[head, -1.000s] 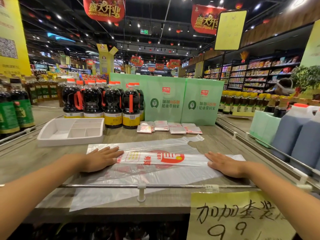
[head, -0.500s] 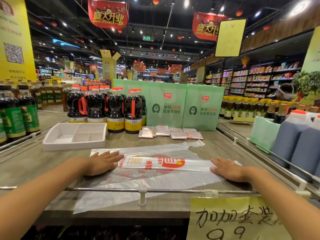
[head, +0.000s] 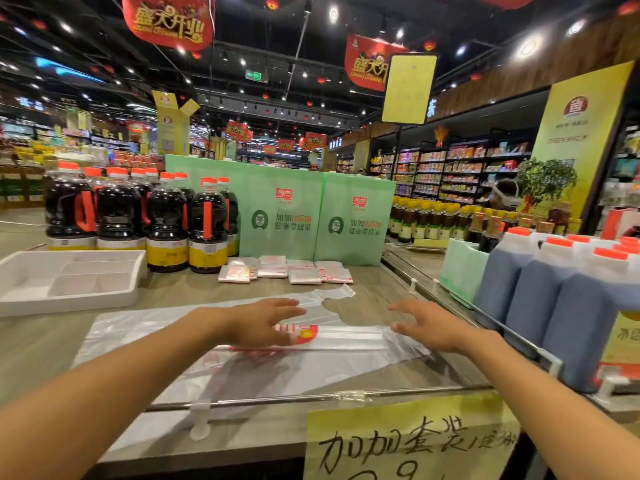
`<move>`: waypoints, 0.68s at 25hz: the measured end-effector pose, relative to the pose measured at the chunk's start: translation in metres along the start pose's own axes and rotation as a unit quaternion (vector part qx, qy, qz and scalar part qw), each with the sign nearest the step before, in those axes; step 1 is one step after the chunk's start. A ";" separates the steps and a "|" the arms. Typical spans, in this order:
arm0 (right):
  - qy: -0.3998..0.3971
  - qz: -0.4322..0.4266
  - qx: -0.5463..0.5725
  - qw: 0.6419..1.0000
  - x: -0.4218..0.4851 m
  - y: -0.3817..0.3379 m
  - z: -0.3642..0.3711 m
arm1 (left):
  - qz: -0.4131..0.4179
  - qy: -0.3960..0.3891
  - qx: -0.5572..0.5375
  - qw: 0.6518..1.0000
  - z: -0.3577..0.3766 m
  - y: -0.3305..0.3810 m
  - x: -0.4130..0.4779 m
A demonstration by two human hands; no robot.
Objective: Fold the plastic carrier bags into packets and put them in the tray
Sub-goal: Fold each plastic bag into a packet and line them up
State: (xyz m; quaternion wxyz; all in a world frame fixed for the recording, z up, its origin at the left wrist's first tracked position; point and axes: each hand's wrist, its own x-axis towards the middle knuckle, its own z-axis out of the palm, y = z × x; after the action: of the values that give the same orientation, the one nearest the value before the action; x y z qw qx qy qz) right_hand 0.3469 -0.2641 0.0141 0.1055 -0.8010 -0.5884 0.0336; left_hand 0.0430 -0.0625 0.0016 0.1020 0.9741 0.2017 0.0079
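Translucent red-printed plastic carrier bag lies part-folded lengthwise, left hand and right hand both flat, fingers spread; next likely crosswise folds, then white divided tray at 10 o'clock.

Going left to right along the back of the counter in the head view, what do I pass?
White tray → dark sauce bottles → folded bag packets → small green box → blue jugs.
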 end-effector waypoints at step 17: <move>0.007 -0.011 -0.022 1.000 -0.006 0.008 0.023 | 0.074 0.082 0.108 0.988 0.033 0.025 0.040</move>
State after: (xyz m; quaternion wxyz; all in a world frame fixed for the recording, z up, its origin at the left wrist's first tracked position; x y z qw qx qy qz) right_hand 0.3482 -0.2687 -0.0104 0.0923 -0.7966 -0.5972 0.0138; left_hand 0.0911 -0.0753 -0.0264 -0.0212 0.9878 0.1361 0.0732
